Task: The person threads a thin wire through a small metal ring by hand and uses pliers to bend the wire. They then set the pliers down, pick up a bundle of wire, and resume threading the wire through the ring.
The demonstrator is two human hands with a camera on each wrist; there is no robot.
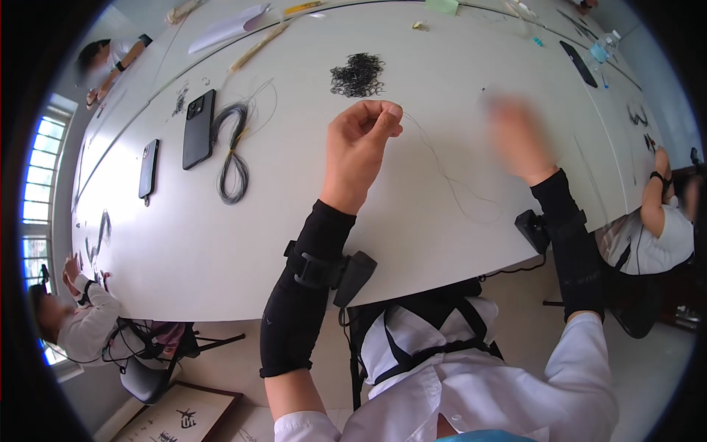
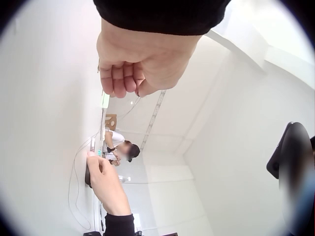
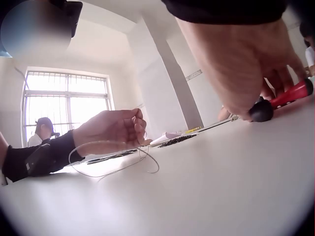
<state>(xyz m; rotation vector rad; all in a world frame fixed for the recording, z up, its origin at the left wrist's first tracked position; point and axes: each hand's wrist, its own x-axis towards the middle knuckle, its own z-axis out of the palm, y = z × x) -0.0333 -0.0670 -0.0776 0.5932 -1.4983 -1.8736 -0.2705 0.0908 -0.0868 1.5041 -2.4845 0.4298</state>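
My left hand [image 1: 355,158] is raised over the table, pinching the end of a thin wire [image 1: 440,169] between thumb and forefinger. The wire trails in a loose loop to the right, also visible in the right wrist view [image 3: 106,175]. My right hand [image 1: 521,136] is blurred in the head view, apart from the left. In the right wrist view its fingers curl round a red and black tool [image 3: 291,95], low over the tabletop. Beyond the left hand lies a pile of small black pieces [image 1: 357,75].
A coil of dark wire [image 1: 233,166] lies beside a large phone [image 1: 199,130]; a smaller phone [image 1: 149,170] is farther left. A dark phone [image 1: 579,63] and a water bottle [image 1: 604,47] stand at the back right. Other people sit around the table [image 1: 294,243].
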